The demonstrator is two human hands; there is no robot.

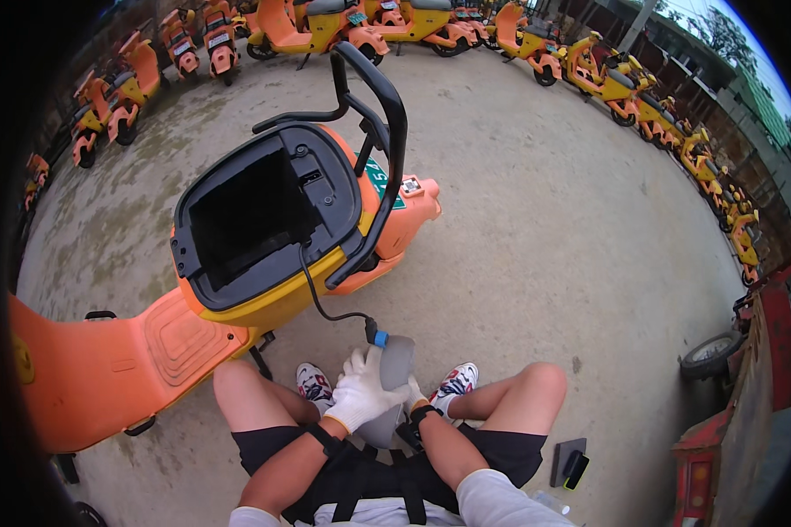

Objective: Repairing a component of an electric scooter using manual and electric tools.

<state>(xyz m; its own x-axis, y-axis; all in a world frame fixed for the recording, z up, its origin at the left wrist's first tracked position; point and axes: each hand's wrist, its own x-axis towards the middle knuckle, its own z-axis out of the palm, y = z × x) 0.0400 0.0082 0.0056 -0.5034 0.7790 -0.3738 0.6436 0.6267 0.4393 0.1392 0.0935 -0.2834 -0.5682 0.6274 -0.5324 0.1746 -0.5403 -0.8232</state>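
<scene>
At the lower centre of the frame, the gloved left hand (360, 395) wraps a grey battery pack (394, 369) (black cable (318, 297) attached); the right hand (416, 397) is hidden, grip unclear.

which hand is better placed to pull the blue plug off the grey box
Left, probably: the left hand lies on top of the grey box, nearest the blue plug. The right hand is mostly hidden behind it.

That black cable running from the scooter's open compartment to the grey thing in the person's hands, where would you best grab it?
Grip it at the blue plug, where the black cable meets the grey block, probably from above: it is the thickest, stiffest part, standing up clear of the gloved left hand. The thin cable sags loosely from the open compartment and would likely bend or slip. The right hand is mostly hidden.
</scene>
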